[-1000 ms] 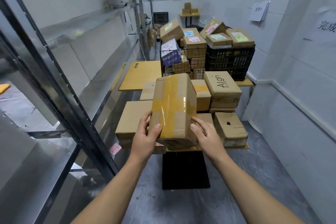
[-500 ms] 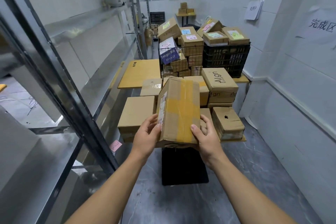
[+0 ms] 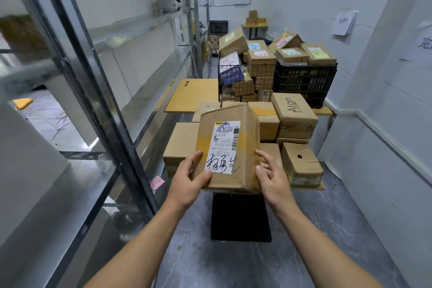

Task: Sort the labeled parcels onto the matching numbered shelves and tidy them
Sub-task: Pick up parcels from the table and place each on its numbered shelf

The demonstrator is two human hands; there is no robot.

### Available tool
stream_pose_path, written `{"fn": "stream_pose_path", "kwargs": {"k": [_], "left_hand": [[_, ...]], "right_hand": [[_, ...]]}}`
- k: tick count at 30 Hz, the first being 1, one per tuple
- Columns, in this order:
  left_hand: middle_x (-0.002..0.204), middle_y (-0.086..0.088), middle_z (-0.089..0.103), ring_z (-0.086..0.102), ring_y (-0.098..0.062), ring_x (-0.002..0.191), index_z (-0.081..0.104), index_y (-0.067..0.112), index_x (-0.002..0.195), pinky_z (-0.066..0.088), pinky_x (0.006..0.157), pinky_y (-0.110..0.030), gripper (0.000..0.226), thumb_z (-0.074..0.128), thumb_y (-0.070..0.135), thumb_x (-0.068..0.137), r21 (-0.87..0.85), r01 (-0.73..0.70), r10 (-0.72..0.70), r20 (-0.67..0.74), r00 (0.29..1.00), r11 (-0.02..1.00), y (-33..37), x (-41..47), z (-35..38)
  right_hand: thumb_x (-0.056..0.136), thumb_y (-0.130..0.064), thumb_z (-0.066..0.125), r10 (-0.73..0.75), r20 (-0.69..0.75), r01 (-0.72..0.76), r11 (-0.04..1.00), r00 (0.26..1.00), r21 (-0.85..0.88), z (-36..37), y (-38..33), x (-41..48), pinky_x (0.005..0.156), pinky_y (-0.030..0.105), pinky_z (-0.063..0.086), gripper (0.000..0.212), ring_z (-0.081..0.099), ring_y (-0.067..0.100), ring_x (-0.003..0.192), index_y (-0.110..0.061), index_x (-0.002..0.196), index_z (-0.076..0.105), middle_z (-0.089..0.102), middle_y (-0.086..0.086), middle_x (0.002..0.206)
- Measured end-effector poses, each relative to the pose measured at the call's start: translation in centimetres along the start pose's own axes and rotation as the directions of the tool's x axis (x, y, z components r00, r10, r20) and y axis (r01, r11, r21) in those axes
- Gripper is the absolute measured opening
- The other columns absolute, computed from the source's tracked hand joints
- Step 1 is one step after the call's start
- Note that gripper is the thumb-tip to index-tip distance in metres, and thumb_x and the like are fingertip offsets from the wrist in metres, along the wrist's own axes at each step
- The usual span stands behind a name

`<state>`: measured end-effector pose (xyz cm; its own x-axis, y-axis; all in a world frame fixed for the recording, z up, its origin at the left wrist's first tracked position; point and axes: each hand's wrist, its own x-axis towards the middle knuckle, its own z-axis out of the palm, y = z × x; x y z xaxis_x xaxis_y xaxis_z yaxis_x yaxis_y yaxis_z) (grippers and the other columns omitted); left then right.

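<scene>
Left grip (image 3: 189,179) and right grip (image 3: 273,177) are curled round one parcel (image 3: 246,124).
Its label (image 3: 223,145) is turned up; boxes (image 3: 294,112) are stacked just beyond the grips.

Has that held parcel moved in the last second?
Yes. The parcel stayed beside the Align box but rolled rightward: its label, earlier on the left side, now faces the camera.

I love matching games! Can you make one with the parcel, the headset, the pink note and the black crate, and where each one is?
Things:
1 parcel
2 headset
3 pink note
4 black crate

Places:
A low on the rack
B under boxes
C held by the left hand and right hand
D on a high shelf

Pairs: 1-C, 2-D, 3-A, 4-B
</scene>
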<state>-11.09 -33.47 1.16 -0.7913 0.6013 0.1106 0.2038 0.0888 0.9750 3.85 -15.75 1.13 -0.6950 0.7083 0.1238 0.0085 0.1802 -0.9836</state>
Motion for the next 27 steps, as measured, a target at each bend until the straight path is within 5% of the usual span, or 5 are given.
{"fn": "stream_pose_path", "kwargs": {"k": [3,7,13,22,27], "left_hand": [[0.133,0.016,0.050,0.049,0.006,0.121,0.048,0.037,0.136,0.042,0.103,-0.020,0.065,0.071,0.041,0.076,0.090,-0.077,0.081,-0.040,0.996,0.993,1.1,-0.8,-0.8],[0.128,0.018,0.048,0.046,0.012,0.119,0.046,0.037,0.136,0.037,0.093,-0.004,0.066,0.069,0.048,0.075,0.193,-0.133,0.157,-0.115,0.981,0.972,2.0,-1.9,-1.6],[0.128,0.018,0.045,0.041,0.016,0.118,0.047,0.033,0.136,0.034,0.090,0.001,0.062,0.070,0.036,0.078,0.329,-0.183,0.267,-0.232,0.935,0.926,3.4,-4.6,-1.2],[0.131,0.015,0.046,0.044,0.009,0.120,0.048,0.037,0.136,0.040,0.094,-0.009,0.062,0.071,0.034,0.078,0.405,-0.133,0.304,-0.394,0.868,0.905,5.5,-9.4,1.9],[0.130,0.011,0.047,0.041,0.014,0.119,0.049,0.033,0.136,0.043,0.099,-0.022,0.063,0.071,0.033,0.077,0.462,-0.106,0.335,-0.448,0.829,0.881,7.1,-12.1,3.5]], "right_hand": [[0.099,-0.048,0.055,0.031,0.054,-0.030,0.999,0.998,-0.013,0.5,-0.6,0.4,0.104,0.048,0.051,0.033,0.058,0.013,0.124,-0.056,0.131,0.054,0.055,-0.002,0.141],[0.073,-0.080,0.060,0.117,0.245,-0.138,0.988,0.962,0.072,0.8,-2.0,0.9,0.101,0.046,0.051,0.073,0.054,0.015,0.128,-0.056,0.140,0.045,0.051,-0.008,0.148],[0.096,-0.036,0.065,0.082,0.379,-0.164,0.968,0.922,0.191,0.8,-3.6,0.2,0.080,0.049,0.062,0.053,0.057,0.020,0.125,-0.067,0.130,0.039,0.047,-0.011,0.147],[0.088,-0.031,0.077,-0.098,0.394,0.023,0.982,0.914,0.190,-0.1,-4.4,-1.7,0.100,0.047,0.055,0.076,0.052,0.004,0.125,-0.074,0.128,0.029,0.050,-0.026,0.135],[0.087,-0.034,0.077,-0.128,0.407,0.052,0.980,0.905,0.192,-1.4,-5.1,-3.4,0.098,0.048,0.056,0.074,0.055,0.014,0.128,-0.078,0.123,0.029,0.053,-0.011,0.141]]}}
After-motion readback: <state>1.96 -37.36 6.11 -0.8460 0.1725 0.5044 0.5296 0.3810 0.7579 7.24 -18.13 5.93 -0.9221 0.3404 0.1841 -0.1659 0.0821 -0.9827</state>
